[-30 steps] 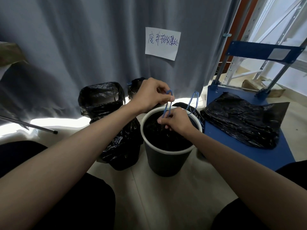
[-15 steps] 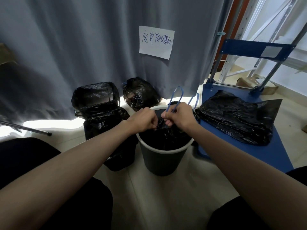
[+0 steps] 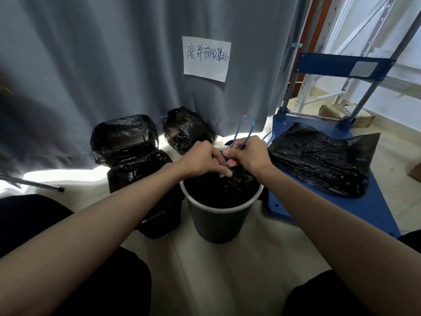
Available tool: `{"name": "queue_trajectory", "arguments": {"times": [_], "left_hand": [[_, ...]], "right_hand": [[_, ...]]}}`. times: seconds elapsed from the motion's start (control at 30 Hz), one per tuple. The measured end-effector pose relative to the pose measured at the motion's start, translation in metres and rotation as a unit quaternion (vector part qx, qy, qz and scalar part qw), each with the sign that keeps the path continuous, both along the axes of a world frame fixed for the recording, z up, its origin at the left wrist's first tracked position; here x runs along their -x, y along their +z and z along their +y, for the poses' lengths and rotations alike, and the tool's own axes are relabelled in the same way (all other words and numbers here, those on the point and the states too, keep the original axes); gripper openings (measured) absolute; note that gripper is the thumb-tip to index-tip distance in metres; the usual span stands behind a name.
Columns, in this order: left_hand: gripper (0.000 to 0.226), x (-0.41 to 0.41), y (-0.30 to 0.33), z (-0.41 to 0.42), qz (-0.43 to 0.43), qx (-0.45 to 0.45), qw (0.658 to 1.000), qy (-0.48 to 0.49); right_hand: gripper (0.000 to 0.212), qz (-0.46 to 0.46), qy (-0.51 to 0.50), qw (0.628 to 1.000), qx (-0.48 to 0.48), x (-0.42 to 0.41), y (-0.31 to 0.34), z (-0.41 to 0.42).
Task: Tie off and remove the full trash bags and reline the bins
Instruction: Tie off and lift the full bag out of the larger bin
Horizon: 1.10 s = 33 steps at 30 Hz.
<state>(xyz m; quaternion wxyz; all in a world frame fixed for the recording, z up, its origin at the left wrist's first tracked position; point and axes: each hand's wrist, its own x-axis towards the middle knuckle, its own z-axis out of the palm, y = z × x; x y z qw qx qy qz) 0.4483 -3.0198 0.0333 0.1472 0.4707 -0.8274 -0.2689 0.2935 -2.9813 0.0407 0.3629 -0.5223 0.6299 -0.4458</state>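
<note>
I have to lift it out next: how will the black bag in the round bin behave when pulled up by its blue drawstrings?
The black bag is thin, crinkled film, so it will probably sag and go floppy rather than hold its shape. It fills the round bin almost to the rim, so it may drag on the walls. The blue drawstrings look narrow and could dig into the right hand.

- A grey curtain (image 3: 102,65) hangs across the back, with a handwritten paper note (image 3: 206,58) stuck on it.
- Daylight spills under its hem onto the pale tiled floor (image 3: 227,265).
- A blue hand cart (image 3: 355,208) stands right, with white metal shelving (image 3: 341,26) behind.
</note>
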Motion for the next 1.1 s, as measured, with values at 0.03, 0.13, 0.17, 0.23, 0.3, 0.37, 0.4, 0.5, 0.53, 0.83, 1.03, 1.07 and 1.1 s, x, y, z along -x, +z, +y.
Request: {"name": "queue_trajectory", "arguments": {"times": [0.03, 0.13, 0.17, 0.23, 0.3, 0.37, 0.4, 0.5, 0.53, 0.83, 1.03, 1.07, 1.1], "left_hand": [[0.025, 0.004, -0.002, 0.004, 0.001, 0.007, 1.0, 0.017], [0.024, 0.013, -0.008, 0.012, 0.009, 0.034, 0.996, 0.086], [0.021, 0.014, -0.008, 0.013, 0.012, 0.041, 0.993, 0.106], [0.017, 0.014, -0.009, 0.014, 0.02, 0.04, 0.991, 0.13], [0.018, 0.01, -0.01, 0.013, 0.022, 0.029, 0.989, 0.142], [0.02, 0.005, -0.012, 0.012, 0.025, 0.018, 0.989, 0.147], [0.021, 0.003, -0.012, 0.011, 0.029, 0.015, 0.988, 0.148], [0.024, -0.001, -0.012, 0.011, 0.039, 0.018, 0.988, 0.15], [0.024, -0.002, -0.012, 0.011, 0.04, 0.022, 0.988, 0.149], [0.022, -0.015, -0.015, 0.012, 0.035, 0.024, 0.988, 0.147], [0.017, -0.027, -0.012, 0.006, 0.032, 0.038, 0.988, 0.148], [0.016, -0.029, -0.01, 0.004, 0.034, 0.043, 0.987, 0.151], [0.015, -0.031, -0.009, 0.002, 0.037, 0.047, 0.986, 0.155]], "right_hand": [[0.011, -0.003, -0.004, 1.0, 0.009, -0.002, 0.002, 0.0], [0.009, -0.017, -0.008, 0.999, 0.028, -0.009, 0.008, -0.001], [0.008, -0.026, -0.006, 0.999, 0.032, -0.01, 0.01, -0.001], [0.008, -0.044, 0.005, 0.999, 0.031, -0.012, 0.012, 0.0], [0.023, -0.047, 0.009, 0.999, 0.019, -0.009, 0.015, 0.0], [0.039, -0.036, -0.006, 0.999, -0.003, -0.002, 0.018, 0.0], [0.043, -0.013, -0.021, 1.0, -0.002, 0.002, 0.018, -0.001], [0.044, 0.094, -0.101, 0.989, 0.052, 0.018, 0.016, -0.003], [0.037, 0.139, -0.123, 0.98, 0.069, 0.024, 0.013, -0.005], [0.049, 0.371, -0.062, 0.921, -0.1, 0.042, -0.01, -0.004], [0.015, 0.318, -0.012, 0.943, -0.095, 0.024, -0.006, -0.003], [0.015, 0.319, -0.012, 0.944, -0.089, 0.023, -0.003, -0.005], [0.016, 0.323, -0.014, 0.943, -0.082, 0.022, 0.0, -0.006]]}}
